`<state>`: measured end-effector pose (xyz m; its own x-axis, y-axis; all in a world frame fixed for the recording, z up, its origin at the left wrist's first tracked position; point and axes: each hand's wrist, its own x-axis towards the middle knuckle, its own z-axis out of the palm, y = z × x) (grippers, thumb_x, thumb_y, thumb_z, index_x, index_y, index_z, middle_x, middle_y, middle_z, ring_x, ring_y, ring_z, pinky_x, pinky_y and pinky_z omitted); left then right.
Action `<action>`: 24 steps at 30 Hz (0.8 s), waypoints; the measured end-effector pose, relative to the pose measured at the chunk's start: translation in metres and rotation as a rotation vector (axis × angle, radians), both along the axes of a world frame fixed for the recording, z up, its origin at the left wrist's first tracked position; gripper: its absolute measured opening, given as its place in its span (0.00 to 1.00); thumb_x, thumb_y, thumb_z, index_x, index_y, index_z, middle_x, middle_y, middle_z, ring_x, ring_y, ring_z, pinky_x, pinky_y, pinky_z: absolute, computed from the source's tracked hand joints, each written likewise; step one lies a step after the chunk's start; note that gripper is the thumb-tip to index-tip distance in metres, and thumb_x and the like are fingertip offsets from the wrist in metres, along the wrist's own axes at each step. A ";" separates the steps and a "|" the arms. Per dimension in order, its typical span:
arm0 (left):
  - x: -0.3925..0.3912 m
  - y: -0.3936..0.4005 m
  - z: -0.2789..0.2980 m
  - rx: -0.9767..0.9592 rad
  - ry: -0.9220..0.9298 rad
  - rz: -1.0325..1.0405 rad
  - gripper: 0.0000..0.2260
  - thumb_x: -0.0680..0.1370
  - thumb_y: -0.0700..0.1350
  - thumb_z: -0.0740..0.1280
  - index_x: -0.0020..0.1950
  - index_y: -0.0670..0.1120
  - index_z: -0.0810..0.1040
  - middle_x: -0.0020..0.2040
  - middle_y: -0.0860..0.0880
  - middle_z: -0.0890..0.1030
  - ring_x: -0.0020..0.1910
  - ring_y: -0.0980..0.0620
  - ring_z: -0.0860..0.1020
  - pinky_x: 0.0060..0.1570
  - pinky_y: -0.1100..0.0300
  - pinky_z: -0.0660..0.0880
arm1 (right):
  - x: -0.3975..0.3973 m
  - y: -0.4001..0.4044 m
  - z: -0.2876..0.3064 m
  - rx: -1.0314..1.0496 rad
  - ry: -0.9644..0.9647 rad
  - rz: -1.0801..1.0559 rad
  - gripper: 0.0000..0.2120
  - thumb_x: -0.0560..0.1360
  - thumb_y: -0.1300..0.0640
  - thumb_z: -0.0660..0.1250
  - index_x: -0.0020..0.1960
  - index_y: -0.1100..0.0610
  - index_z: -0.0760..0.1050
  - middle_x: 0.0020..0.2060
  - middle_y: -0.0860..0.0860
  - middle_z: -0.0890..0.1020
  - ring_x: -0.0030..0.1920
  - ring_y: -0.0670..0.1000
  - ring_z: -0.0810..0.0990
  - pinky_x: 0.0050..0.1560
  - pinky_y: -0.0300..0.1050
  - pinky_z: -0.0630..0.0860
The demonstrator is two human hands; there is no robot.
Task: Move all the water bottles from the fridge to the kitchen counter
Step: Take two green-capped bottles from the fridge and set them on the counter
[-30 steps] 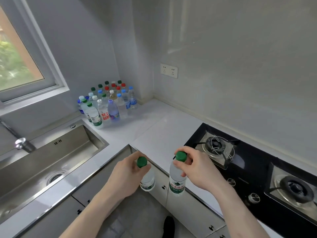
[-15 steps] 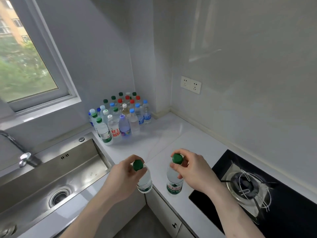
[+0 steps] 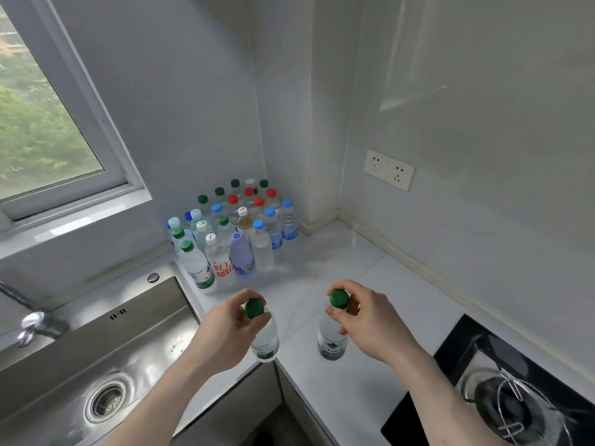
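You had soft daylight from the window point(image 3: 48, 130), glare on the sink point(image 3: 106, 358) & wall; edges bent w/ wide-angle, greenery outside blurred.

Clear plastic bottles point(image 3: 236, 239) with matt plastic caps stand on a glossy white bench point(image 3: 341, 262); the sink point(image 3: 106, 355) is brushed, shiny metal.

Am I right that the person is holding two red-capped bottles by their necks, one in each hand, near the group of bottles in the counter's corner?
Not quite: the caps are green, not red. The head view shows the left hand and right hand each holding a green-capped bottle by its neck, near the group of bottles in the counter's corner.
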<state>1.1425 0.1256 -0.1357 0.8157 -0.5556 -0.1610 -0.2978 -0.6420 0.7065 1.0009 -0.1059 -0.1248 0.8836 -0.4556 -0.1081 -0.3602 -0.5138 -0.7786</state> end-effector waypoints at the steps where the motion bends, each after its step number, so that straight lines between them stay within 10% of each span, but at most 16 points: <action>1: 0.011 -0.002 -0.001 0.008 0.006 -0.011 0.05 0.79 0.57 0.70 0.51 0.62 0.75 0.39 0.51 0.84 0.39 0.48 0.83 0.43 0.51 0.80 | 0.008 0.000 -0.004 -0.009 0.006 -0.010 0.06 0.79 0.47 0.72 0.52 0.39 0.76 0.39 0.47 0.83 0.34 0.45 0.85 0.42 0.47 0.81; 24: 0.221 0.028 -0.050 0.108 -0.079 -0.132 0.06 0.79 0.57 0.69 0.53 0.61 0.75 0.39 0.57 0.84 0.38 0.53 0.83 0.45 0.50 0.81 | 0.203 0.045 -0.047 -0.010 0.036 -0.118 0.06 0.79 0.48 0.71 0.54 0.40 0.77 0.36 0.45 0.81 0.35 0.44 0.85 0.41 0.46 0.79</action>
<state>1.3638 0.1538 -0.1855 0.7491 -0.6419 -0.1637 -0.4368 -0.6644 0.6064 1.2038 -0.0607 -0.1719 0.8193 -0.5576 -0.1337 -0.4464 -0.4739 -0.7590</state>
